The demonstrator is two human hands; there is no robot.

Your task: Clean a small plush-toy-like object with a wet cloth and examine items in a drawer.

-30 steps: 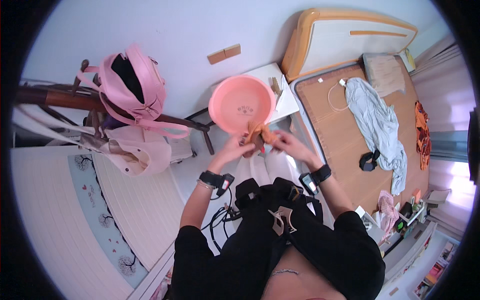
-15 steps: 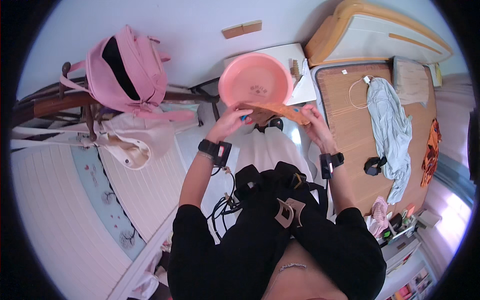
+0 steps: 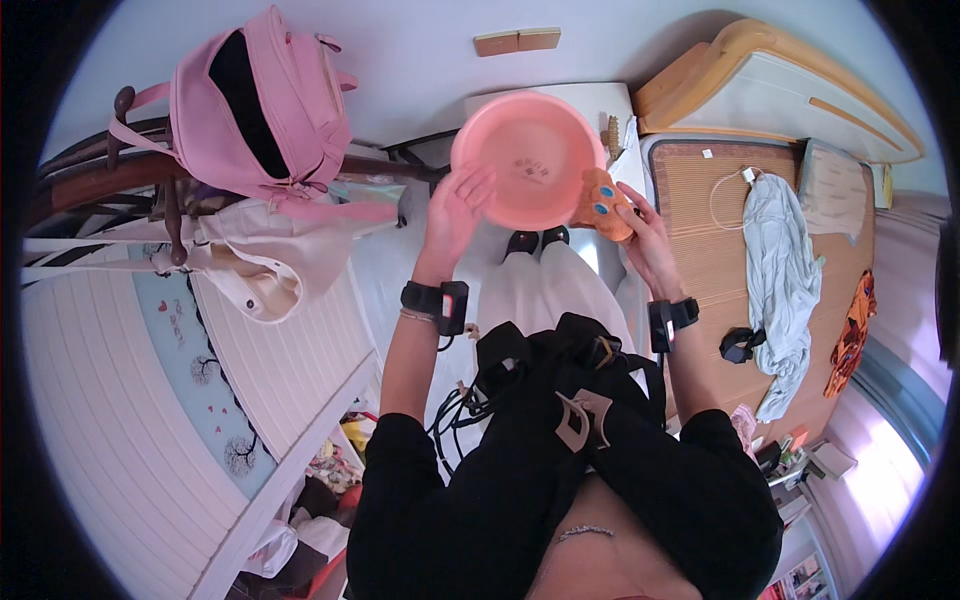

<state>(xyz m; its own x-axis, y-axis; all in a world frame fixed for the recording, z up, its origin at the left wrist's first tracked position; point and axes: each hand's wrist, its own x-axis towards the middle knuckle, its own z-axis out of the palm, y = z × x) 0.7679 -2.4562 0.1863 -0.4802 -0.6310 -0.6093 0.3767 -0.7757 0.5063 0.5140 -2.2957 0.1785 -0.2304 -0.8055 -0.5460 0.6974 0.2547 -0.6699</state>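
My right hand (image 3: pixel 650 240) grips an orange soft cloth thing with blue oval spots (image 3: pixel 598 207), thumb on its near face. The cloth thing hangs in front of the right rim of a pink plastic basin (image 3: pixel 525 125); whether it touches the rim cannot be told. Over the basin's left rim is my left hand (image 3: pixel 462 212), fingers stretched out together and holding nothing that I can see. Some writing shows on the basin's bottom. Each wrist wears a black strap with a small box.
The basin rests on a white stand (image 3: pixel 610 105) with a brush (image 3: pixel 613 135) beside it. A pink backpack (image 3: pixel 255 110) and a cream bag (image 3: pixel 262 250) hang at left. On the right, a bed with a woven mat (image 3: pixel 700 250) bears a light-blue garment (image 3: pixel 780 290) and a patterned orange cloth (image 3: pixel 853 335).
The orange cloth thing was stretched between both hands in front of the basin. My left hand has let go of it, and my right hand now holds it beside the right rim.
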